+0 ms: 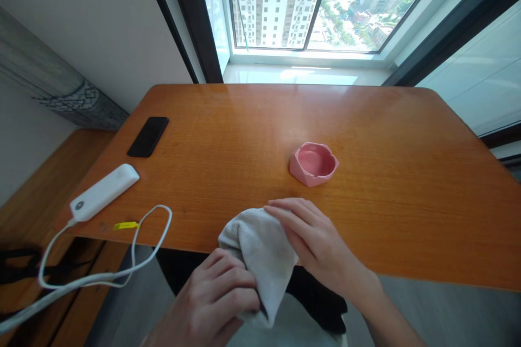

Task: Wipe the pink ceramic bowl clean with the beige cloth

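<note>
A grey cloth (260, 252) lies folded over the near edge of the orange wooden table (386, 184). My left hand (215, 295) is closed around the cloth's lower end, below the table edge. Resting on the cloth's upper right side is my right hand (313, 241), its fingers together and stretched flat, pressing the cloth against the table. A pink faceted bowl (313, 163) stands empty a little beyond my right hand.
A black phone (148, 136) lies at the table's left side. A white power strip (104, 192) sits near the left front corner; its white cable (122, 260) loops off the edge. A wooden bench (24, 200) stands at left, large windows behind.
</note>
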Motion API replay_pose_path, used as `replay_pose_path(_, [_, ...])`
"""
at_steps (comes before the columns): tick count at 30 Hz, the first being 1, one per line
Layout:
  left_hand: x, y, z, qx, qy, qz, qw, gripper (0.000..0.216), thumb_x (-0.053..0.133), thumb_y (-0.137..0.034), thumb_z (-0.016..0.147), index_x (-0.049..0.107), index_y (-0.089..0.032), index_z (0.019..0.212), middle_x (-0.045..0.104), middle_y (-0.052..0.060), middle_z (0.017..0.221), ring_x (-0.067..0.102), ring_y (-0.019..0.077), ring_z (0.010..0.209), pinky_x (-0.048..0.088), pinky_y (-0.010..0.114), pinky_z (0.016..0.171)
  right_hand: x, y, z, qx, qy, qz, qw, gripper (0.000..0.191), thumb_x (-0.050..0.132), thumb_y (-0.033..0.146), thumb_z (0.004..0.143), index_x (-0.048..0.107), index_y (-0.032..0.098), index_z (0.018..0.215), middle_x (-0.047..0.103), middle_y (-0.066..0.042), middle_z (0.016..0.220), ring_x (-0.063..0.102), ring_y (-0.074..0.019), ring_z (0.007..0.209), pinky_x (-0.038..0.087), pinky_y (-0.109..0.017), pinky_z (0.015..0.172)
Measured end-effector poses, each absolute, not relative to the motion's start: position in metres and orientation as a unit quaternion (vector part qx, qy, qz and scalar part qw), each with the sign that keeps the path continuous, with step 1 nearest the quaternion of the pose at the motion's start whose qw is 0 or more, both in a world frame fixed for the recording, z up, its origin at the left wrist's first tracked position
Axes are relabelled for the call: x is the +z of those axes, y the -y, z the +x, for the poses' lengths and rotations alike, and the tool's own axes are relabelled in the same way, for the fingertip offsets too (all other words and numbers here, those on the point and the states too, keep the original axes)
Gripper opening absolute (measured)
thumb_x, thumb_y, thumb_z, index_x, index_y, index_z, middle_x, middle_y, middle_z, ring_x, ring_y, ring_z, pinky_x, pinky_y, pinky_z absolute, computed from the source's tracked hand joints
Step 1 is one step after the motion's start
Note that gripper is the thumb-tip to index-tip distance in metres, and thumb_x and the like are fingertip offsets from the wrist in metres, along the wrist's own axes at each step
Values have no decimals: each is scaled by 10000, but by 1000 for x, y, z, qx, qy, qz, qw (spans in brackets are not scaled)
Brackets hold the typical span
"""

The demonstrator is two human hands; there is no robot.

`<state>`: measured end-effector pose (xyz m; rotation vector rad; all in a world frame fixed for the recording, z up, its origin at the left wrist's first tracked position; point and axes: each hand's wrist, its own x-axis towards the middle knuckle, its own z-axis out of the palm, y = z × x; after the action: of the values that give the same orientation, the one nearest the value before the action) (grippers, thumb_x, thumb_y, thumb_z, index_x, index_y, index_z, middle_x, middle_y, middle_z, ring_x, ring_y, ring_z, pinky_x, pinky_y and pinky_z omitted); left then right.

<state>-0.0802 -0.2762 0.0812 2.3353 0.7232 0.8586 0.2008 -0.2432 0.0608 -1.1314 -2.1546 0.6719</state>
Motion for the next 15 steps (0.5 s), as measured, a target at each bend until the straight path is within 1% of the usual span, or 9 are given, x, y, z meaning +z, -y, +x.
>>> replay_pose_path(2, [83,282,-84,301,-282,872,264,206,548,-125,1179,720,-205,1100,861,28,1088,751,175,1006,563,321,1019,77,244,187,320,834,-357,275,428,565,163,1172,675,283,1567,824,-45,1393,752,-212,1228,632,-394,1129])
replay_pose_path(3, [83,285,-85,296,-289,873,258,214,544,-142,1186,725,-214,1097,871,22,1112,762,176,1042,559,318,1058,84,244,182,355,845,-309,254,486,608,150,1140,655,286,1604,821,-41,1403,748,-212,1239,625,-382,1149])
replay_pose_path(4, [82,287,-86,288,-297,874,257,224,542,-154,1188,728,-223,1083,880,17,1139,774,177,1081,556,319,1098,89,243,177,378,856,-267,232,577,647,129,1098,622,291,1652,802,-45,1468,729,-222,1309,603,-388,1207])
replay_pose_path(5, [81,289,-86,285,-301,873,258,247,529,-164,1193,726,-231,1060,885,16,1156,783,176,1111,554,323,1133,93,241,174,387,865,-241,209,682,674,101,1052,585,302,1697,756,-51,1577,683,-243,1426,562,-414,1283])
replay_pose_path(7, [75,291,-85,299,-286,870,270,316,468,-202,1217,707,-239,1013,891,20,1186,794,175,1159,551,342,1192,94,234,173,378,883,-229,161,823,696,69,986,545,350,1744,576,-46,1812,497,-313,1672,451,-533,1402])
replay_pose_path(9, [70,291,-84,355,-232,862,277,393,385,-259,1250,670,-242,980,899,22,1176,798,180,1205,557,357,1219,90,225,175,377,890,-223,125,801,710,89,965,600,385,1701,442,-36,1909,349,-367,1784,390,-640,1429])
replay_pose_path(11, [69,291,-82,381,-186,856,297,380,390,-257,1251,642,-246,967,905,20,1140,804,182,1234,589,351,1192,83,220,179,402,887,-197,111,727,725,115,939,673,351,1625,396,-70,1931,286,-383,1827,356,-675,1443])
replay_pose_path(13, [76,291,-82,322,-180,861,350,320,435,-215,1235,643,-233,992,906,32,1154,808,178,1237,621,333,1152,77,220,182,428,879,-184,101,671,706,88,901,731,310,1534,380,-92,1937,244,-363,1852,308,-661,1472])
replay_pose_path(15, [87,291,-84,264,-179,865,386,305,430,-190,1235,640,-224,1016,909,15,1171,811,162,1186,626,316,1128,73,226,185,445,872,-186,83,644,675,47,860,774,304,1442,388,-72,1937,214,-331,1865,273,-637,1492])
